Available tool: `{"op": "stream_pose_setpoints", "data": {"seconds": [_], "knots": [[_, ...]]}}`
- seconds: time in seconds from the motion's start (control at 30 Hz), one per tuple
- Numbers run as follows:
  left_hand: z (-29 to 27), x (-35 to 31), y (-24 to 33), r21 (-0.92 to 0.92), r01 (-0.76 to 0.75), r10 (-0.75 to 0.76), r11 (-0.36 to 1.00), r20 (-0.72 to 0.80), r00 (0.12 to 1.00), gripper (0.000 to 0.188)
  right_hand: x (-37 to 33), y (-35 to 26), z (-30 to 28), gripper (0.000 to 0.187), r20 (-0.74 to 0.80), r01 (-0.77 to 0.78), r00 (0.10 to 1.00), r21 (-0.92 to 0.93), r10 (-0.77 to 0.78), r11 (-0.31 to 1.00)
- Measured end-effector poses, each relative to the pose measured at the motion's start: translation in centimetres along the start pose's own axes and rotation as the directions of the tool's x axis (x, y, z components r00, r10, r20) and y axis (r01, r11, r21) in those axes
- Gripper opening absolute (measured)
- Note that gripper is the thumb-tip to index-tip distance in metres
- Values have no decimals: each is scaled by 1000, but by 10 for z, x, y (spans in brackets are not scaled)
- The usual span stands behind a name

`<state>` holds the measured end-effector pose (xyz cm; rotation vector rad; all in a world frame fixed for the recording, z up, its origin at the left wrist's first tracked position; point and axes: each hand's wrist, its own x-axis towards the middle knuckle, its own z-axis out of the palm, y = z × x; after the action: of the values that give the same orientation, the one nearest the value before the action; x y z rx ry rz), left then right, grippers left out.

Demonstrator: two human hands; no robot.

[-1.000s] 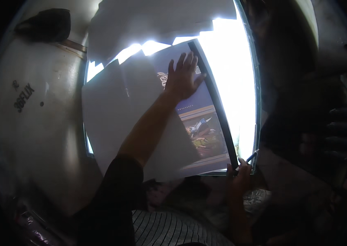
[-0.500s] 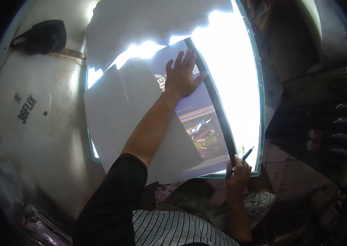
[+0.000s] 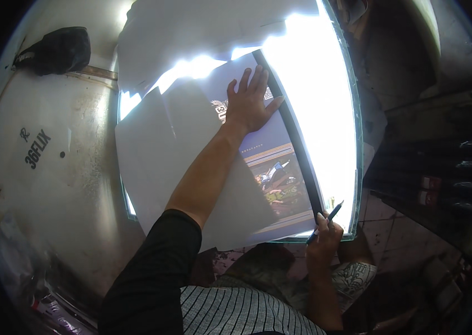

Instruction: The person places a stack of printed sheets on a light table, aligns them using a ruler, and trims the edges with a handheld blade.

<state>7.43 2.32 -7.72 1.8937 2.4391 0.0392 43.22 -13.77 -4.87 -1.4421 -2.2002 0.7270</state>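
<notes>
My left hand [image 3: 248,106] lies flat with fingers spread on a printed sheet [image 3: 272,131], which has a lilac-blue ground and a colourful cartoon picture. Its thumb reaches over a long dark strip [image 3: 298,142] along the sheet's right side; whether this is a ruler or a printed border I cannot tell. Close to the strip's near end, my right hand [image 3: 325,240] is closed around a slim blue pen [image 3: 334,211], held slanting with one end pointing up and right. Plain grey-looking paper [image 3: 174,162] covers the left part, under my left forearm.
Everything lies on a brightly lit glass-topped light table [image 3: 333,111] with a greenish edge [image 3: 354,139]. Another big paper [image 3: 191,28] spreads over its far side. At the left is a pale surface [image 3: 79,184] with a black bag [image 3: 60,50]; dark tubular shapes [image 3: 448,167] stand at right.
The pen has tilted slightly in my right hand, its upper end a little lower and further left. My left hand stays pressed on the sheet.
</notes>
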Motion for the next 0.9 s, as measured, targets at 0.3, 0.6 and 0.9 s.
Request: {"op": "stream_pose_setpoints", "data": {"seconds": [0.3, 0.6, 0.9], "knots": [[1, 2, -2, -15, -10, 10, 1000, -18, 1000, 83, 2, 3, -11, 42, 38, 35, 999, 50, -37, 998], [3, -1, -6, -5, -6, 6, 1000, -7, 1000, 85, -2, 3, -5, 44, 27, 38, 999, 22, -38, 999], [5, 10, -17, -83, -40, 39, 996, -12, 999, 130, -7, 8, -19, 49, 22, 26, 999, 16, -26, 1000]]}}
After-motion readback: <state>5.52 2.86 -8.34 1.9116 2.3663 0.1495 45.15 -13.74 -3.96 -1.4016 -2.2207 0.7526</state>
